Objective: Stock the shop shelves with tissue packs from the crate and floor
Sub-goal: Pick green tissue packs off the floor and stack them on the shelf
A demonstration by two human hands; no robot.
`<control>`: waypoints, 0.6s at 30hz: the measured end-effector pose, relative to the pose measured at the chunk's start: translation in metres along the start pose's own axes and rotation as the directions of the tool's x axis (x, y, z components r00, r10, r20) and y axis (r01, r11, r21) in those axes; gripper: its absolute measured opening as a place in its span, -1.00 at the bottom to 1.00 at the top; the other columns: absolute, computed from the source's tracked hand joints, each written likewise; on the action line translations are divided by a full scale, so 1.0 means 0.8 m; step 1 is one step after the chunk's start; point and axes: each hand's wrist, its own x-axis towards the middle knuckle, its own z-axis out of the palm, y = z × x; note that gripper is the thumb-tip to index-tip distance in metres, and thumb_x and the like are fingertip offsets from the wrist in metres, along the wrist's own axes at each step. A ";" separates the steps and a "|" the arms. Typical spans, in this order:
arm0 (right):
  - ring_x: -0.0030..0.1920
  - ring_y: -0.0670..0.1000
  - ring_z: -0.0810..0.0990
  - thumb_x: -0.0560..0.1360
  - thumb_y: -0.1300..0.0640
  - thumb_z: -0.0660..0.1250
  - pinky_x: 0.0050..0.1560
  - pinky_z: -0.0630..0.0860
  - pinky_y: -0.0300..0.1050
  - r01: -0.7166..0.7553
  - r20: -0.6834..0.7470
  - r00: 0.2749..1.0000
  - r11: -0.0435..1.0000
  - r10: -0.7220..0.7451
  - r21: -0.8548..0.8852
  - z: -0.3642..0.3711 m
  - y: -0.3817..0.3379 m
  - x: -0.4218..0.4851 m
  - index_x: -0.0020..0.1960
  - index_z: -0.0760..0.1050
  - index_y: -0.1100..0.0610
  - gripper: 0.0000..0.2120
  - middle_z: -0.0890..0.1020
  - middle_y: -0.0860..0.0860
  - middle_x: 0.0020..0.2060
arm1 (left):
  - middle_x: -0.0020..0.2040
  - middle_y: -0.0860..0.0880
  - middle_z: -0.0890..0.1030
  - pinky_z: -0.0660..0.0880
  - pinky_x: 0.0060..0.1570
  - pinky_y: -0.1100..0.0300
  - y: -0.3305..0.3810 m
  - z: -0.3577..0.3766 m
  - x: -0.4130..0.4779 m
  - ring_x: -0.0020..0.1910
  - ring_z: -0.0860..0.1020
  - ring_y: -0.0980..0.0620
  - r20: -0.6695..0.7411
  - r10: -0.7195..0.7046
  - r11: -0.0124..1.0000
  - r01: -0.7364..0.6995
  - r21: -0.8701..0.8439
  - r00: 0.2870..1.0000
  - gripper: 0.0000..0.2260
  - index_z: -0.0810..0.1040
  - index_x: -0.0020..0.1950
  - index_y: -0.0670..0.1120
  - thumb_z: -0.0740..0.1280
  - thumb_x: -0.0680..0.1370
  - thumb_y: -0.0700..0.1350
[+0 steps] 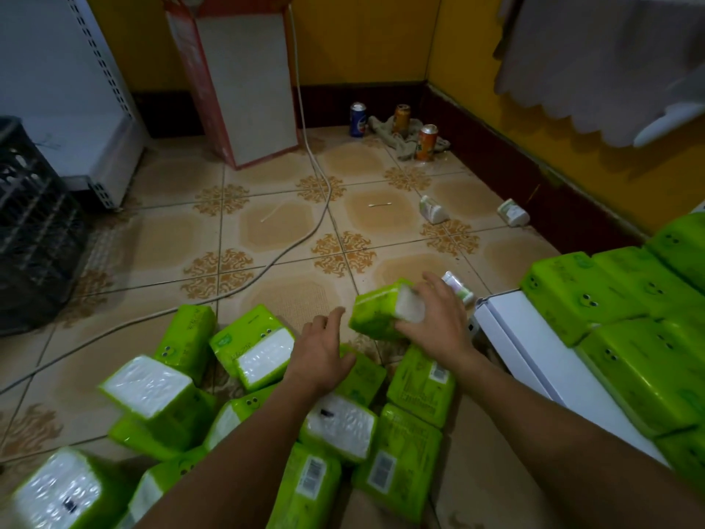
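Observation:
Several green tissue packs [251,349] lie scattered on the tiled floor in the lower part of the view. My right hand [438,315] grips one green tissue pack [375,311] by its white end, lifted slightly above the pile. My left hand [322,351] hovers over the pile with relaxed fingers, holding nothing. More green packs [572,295] are stacked in rows on the white shelf [522,337] at the right. A dark plastic crate [34,231] stands at the left edge.
A white cable [305,231] snakes across the floor. Three drink cans [427,141] and a rag sit by the far wall. Small white bottles [433,210] lie on the tiles. A red-framed board [244,82] leans on the wall; a white shelf unit [95,120] stands at the left.

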 end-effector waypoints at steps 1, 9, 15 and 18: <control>0.31 0.11 0.36 0.36 -0.04 0.47 0.24 0.33 0.00 -0.092 -0.018 0.995 0.983 0.096 0.157 -0.004 -0.005 0.000 0.27 0.39 0.13 -0.44 0.41 0.09 0.29 | 0.32 -0.18 0.36 0.31 0.21 0.04 0.003 -0.003 -0.001 0.27 0.35 -0.15 -0.031 -0.025 0.998 0.023 -0.066 0.999 -0.34 0.05 0.51 -0.04 0.30 0.51 0.02; 0.30 0.09 0.40 0.47 -0.08 0.35 0.21 0.39 -0.05 -0.314 0.105 0.931 0.625 0.349 0.715 -0.024 -0.028 -0.006 0.41 0.27 0.00 -0.43 0.39 0.05 0.34 | 0.37 -0.14 0.35 0.40 0.21 0.02 0.035 -0.015 -0.002 0.30 0.40 -0.13 -0.076 0.024 0.947 -0.047 -0.317 0.997 -0.06 -0.10 0.52 0.08 0.47 0.35 0.15; 0.48 0.01 0.17 0.36 -0.21 0.42 0.41 0.26 0.08 -0.093 0.069 0.996 0.779 0.063 0.620 -0.040 -0.018 -0.021 0.49 0.00 -0.25 -0.15 0.15 -0.06 0.50 | 0.39 -0.13 0.37 0.40 0.19 0.03 0.048 -0.025 0.002 0.33 0.39 -0.13 -0.179 0.026 0.939 -0.086 -0.334 0.983 -0.19 0.02 0.51 0.02 0.43 0.42 0.10; 0.49 0.05 0.13 0.22 -0.25 0.51 0.41 0.24 0.11 0.034 0.082 0.995 0.944 -0.064 0.327 -0.053 -0.010 -0.024 0.46 -0.07 -0.34 0.01 0.09 0.01 0.52 | 0.37 -0.13 0.39 0.38 0.16 0.08 0.062 -0.030 0.003 0.31 0.40 -0.11 -0.212 0.038 0.931 -0.112 -0.348 0.977 -0.31 0.12 0.50 0.00 0.37 0.47 0.08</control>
